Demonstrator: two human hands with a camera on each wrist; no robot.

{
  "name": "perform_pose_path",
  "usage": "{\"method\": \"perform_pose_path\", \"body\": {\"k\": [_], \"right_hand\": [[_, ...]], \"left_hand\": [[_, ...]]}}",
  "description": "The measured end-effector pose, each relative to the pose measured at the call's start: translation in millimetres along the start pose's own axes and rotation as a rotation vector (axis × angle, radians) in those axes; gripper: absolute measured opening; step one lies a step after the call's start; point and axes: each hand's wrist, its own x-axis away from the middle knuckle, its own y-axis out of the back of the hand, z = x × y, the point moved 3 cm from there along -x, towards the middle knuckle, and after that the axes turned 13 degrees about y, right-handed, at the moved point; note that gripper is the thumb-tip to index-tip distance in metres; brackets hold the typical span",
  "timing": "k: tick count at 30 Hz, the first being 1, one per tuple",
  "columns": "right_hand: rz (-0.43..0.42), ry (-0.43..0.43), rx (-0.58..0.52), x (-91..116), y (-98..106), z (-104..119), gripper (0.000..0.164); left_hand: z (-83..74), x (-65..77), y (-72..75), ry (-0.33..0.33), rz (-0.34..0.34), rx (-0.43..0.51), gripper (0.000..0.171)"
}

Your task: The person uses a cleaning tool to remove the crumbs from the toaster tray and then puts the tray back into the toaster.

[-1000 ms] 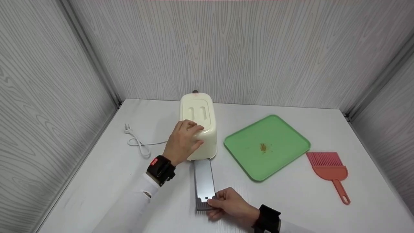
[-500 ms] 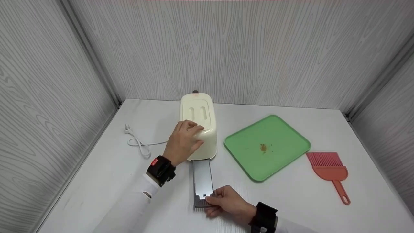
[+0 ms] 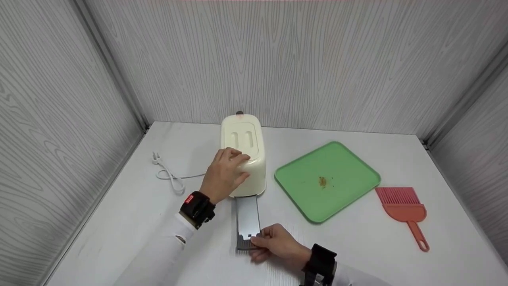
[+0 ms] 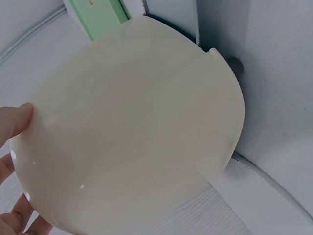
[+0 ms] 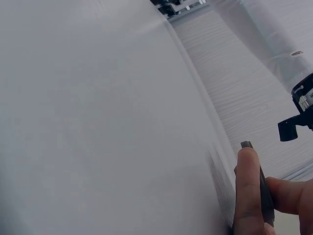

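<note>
A cream toaster [image 3: 254, 174] with a lid over its top stands in the middle of the table in the head view. My left hand [image 3: 223, 174] grips its upper near end, fingers on the top and thumb on the near face. The left wrist view shows the thumb and fingers at the edge of the cream body. A crumb tray [image 3: 248, 216], shiny metal with a dark grey comb-like end, sticks out from the toaster's base. My right hand [image 3: 279, 243] pinches that dark end between thumb and fingers. The tray's far part is hidden inside the toaster.
Right of the toaster lies a green tray [image 3: 337, 159] with a small patch of brown crumbs [image 3: 322, 182]. Beside it is a red brush nested in a small dustpan [image 3: 405, 212]. A white cord with plug [image 3: 168, 172] lies to the left.
The crumb tray has slid a little farther into the toaster, with my right hand moving forward and slightly left. My left hand and the toaster have stayed in place.
</note>
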Motion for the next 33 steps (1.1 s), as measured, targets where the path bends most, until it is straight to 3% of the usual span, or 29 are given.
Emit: {"method": "perform_pose_path", "body": {"k": [33], "right_hand": [[-0.065, 0.035, 0.033, -29.5, 6.7, 5.2, 0.022]], "left_hand": [[0.2, 0.5, -1.3, 0.012, 0.007, -0.010, 0.043]]}}
